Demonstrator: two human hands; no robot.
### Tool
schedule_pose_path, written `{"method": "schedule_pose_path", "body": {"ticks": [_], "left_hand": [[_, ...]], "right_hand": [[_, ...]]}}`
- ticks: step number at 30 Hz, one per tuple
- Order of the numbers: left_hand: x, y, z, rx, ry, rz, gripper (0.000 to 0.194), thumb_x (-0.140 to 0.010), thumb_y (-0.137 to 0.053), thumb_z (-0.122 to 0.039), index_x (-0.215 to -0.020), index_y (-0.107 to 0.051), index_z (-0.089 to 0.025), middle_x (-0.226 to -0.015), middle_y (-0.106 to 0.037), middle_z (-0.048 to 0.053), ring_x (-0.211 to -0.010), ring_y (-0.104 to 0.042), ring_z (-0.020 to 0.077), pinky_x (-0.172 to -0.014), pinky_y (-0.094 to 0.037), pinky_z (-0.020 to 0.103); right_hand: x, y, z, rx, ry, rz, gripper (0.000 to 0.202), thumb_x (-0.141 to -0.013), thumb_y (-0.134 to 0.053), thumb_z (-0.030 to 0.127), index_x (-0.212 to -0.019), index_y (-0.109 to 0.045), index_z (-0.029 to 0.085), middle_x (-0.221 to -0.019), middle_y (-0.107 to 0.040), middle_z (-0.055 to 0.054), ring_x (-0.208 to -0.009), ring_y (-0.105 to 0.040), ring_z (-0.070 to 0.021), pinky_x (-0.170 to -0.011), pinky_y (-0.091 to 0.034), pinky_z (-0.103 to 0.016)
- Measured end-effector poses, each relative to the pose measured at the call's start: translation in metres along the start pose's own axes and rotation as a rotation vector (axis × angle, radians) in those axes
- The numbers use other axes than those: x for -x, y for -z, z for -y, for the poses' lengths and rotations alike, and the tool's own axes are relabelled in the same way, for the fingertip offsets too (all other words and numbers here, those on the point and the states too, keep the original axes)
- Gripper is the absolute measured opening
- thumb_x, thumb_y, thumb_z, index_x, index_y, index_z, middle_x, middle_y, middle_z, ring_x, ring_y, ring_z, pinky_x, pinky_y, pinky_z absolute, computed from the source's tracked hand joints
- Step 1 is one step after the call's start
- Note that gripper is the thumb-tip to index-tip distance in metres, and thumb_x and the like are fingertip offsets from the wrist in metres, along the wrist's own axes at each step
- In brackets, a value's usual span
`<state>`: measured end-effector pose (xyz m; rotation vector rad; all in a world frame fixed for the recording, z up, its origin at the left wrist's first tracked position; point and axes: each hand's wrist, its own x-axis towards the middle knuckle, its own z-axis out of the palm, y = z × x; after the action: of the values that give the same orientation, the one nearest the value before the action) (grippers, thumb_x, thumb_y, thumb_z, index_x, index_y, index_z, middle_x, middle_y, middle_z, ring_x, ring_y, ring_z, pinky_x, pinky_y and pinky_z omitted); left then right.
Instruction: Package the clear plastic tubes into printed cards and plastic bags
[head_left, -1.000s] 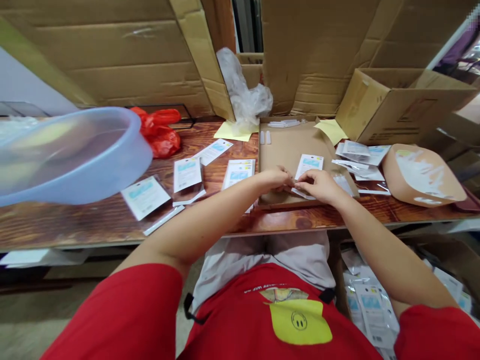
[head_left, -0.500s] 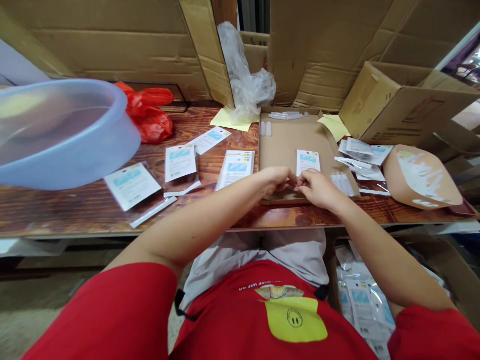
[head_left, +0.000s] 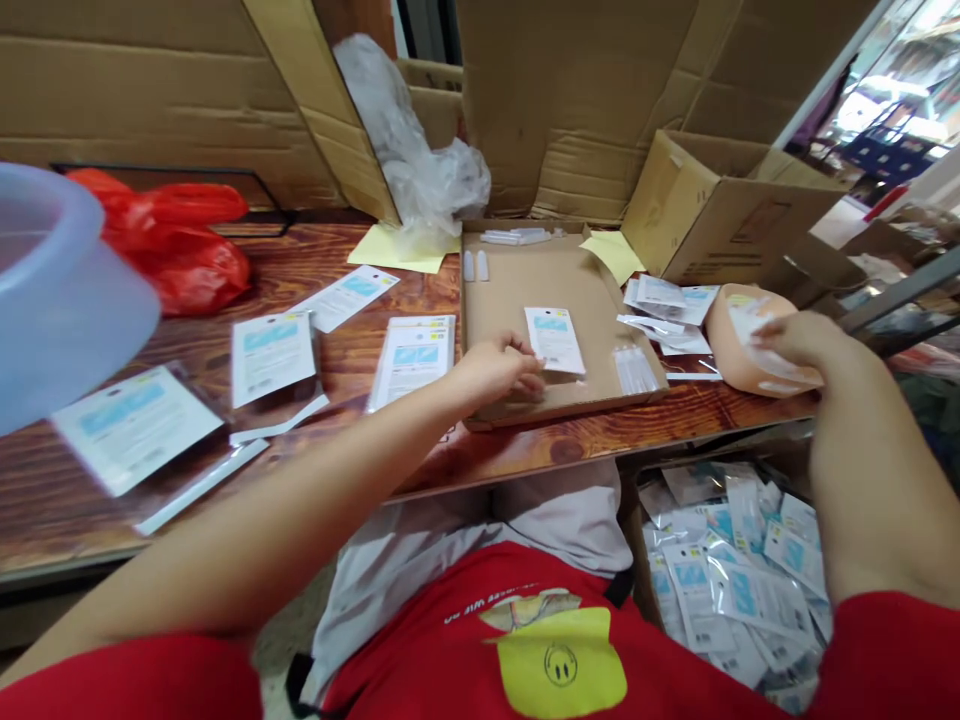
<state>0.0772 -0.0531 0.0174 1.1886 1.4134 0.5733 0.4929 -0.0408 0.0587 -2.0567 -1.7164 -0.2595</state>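
My left hand (head_left: 510, 370) hovers over the near left part of a shallow cardboard tray (head_left: 517, 285). Its fingers are loosely curled and apart, close to the edge of a printed card (head_left: 555, 338) lying in the tray. A row of clear plastic strips (head_left: 634, 370) lies at the tray's right side. My right hand (head_left: 799, 340) reaches into a peach-coloured bowl (head_left: 731, 350) of white plastic pieces (head_left: 750, 318). The fingers there are drawn together among the pieces, and whatever they pinch is hidden.
Left of the tray lie stacked cards (head_left: 415, 360) and bagged cards (head_left: 272, 358). A blue tub (head_left: 67, 300) and red plastic bag (head_left: 176, 245) stand farther left. An open cardboard box (head_left: 720, 210) sits behind the bowl. Below the table edge is a carton of packets (head_left: 727, 580).
My hands were together over the tray's near edge. The right has moved away into the bowl, while the left stays above the tray. The card now lies tilted; the view has shifted right.
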Motion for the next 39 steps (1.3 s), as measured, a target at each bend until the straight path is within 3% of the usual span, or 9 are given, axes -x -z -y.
{"method": "schedule_pose_path", "body": {"ticks": [2, 5, 8, 12, 16, 21, 24, 30, 39], "left_hand": [[0.000, 0.006, 0.004, -0.213, -0.109, -0.002, 0.016, -0.086, -0.060, -0.024, -0.100, -0.053, -0.021, -0.080, -0.074, 0.004, -0.068, -0.072, 0.0194, -0.066, -0.050, 0.029], [-0.001, 0.017, 0.013, -0.609, -0.306, -0.118, 0.030, -0.084, -0.056, -0.019, -0.114, -0.057, -0.025, -0.101, -0.076, 0.003, -0.082, -0.073, 0.0219, -0.081, -0.052, 0.035], [-0.004, 0.024, 0.023, -0.922, -0.446, -0.219, 0.049, -0.081, -0.055, -0.012, -0.127, -0.054, -0.025, -0.123, -0.068, 0.007, -0.098, -0.070, 0.0247, -0.084, -0.051, 0.036], [-0.016, 0.026, 0.027, -1.083, -0.647, -0.240, 0.047, -0.083, -0.057, -0.013, -0.129, -0.056, -0.022, -0.137, -0.055, 0.012, -0.099, -0.068, 0.0251, -0.077, -0.051, 0.035], [-0.030, 0.026, 0.025, -1.117, -0.834, -0.098, 0.026, -0.091, -0.054, -0.019, -0.115, -0.065, -0.022, -0.131, -0.062, 0.009, -0.094, -0.069, 0.0213, -0.076, -0.049, 0.032], [-0.024, 0.031, 0.027, -0.729, -0.965, -0.137, 0.019, -0.094, -0.053, -0.018, -0.096, -0.072, -0.019, -0.103, -0.074, 0.008, -0.096, -0.069, 0.0185, -0.085, -0.051, 0.029], [-0.004, 0.028, 0.030, -0.348, -0.920, -0.173, 0.017, -0.092, -0.063, -0.029, -0.093, -0.075, -0.018, -0.092, -0.075, 0.007, -0.081, -0.069, 0.0159, -0.072, -0.056, 0.026], [0.035, 0.008, 0.034, 0.143, -0.812, -0.120, 0.016, -0.077, -0.079, -0.032, -0.082, -0.077, -0.017, -0.094, -0.074, 0.007, -0.078, -0.069, 0.0150, -0.059, -0.062, 0.024], [0.067, 0.008, 0.049, 0.082, -0.742, -0.045, 0.007, -0.078, -0.075, -0.021, -0.079, -0.081, -0.024, -0.090, -0.079, 0.006, -0.087, -0.075, 0.0178, -0.085, -0.061, 0.030]], "right_hand": [[-0.004, 0.002, -0.008, 0.092, -0.157, 0.016, 0.029, -0.075, -0.071, 0.018, -0.053, -0.053, 0.023, -0.050, -0.043, 0.001, -0.059, -0.046, -0.0205, -0.074, -0.044, -0.042], [0.010, 0.001, 0.007, 0.147, -0.191, -0.076, 0.015, -0.070, -0.064, 0.009, -0.070, -0.056, 0.022, -0.074, -0.057, -0.008, -0.079, -0.056, -0.0272, -0.083, -0.042, -0.048], [0.044, -0.015, 0.053, -0.016, 0.162, -0.147, 0.011, -0.076, -0.059, 0.016, -0.086, -0.058, 0.021, -0.092, -0.064, -0.013, -0.093, -0.060, -0.0312, -0.088, -0.042, -0.049], [0.088, -0.058, 0.130, -0.197, 0.634, 0.115, 0.013, -0.090, -0.053, 0.019, -0.093, -0.065, 0.022, -0.096, -0.071, -0.008, -0.096, -0.062, -0.0266, -0.091, -0.038, -0.045], [0.094, -0.093, 0.171, -0.296, 0.626, 0.323, 0.014, -0.089, -0.061, 0.015, -0.096, -0.070, 0.022, -0.100, -0.072, -0.008, -0.094, -0.062, -0.0252, -0.089, -0.036, -0.042], [0.086, -0.093, 0.175, -0.564, 0.561, 0.231, 0.011, -0.091, -0.062, 0.022, -0.089, -0.072, 0.023, -0.096, -0.071, -0.007, -0.091, -0.063, -0.0217, -0.083, -0.045, -0.037], [0.102, -0.077, 0.176, -0.837, 0.513, 0.071, 0.010, -0.093, -0.066, 0.029, -0.093, -0.074, 0.025, -0.088, -0.071, -0.004, -0.080, -0.062, -0.0189, -0.073, -0.047, -0.034], [0.145, -0.058, 0.187, -1.024, 0.345, -0.006, 0.008, -0.092, -0.070, 0.031, -0.089, -0.076, 0.027, -0.087, -0.074, -0.002, -0.083, -0.065, -0.0186, -0.077, -0.052, -0.035], [0.179, -0.046, 0.179, -1.206, 0.157, 0.051, 0.006, -0.088, -0.076, 0.026, -0.092, -0.079, 0.029, -0.079, -0.071, -0.001, -0.062, -0.062, -0.0128, -0.059, -0.053, -0.026]]}}
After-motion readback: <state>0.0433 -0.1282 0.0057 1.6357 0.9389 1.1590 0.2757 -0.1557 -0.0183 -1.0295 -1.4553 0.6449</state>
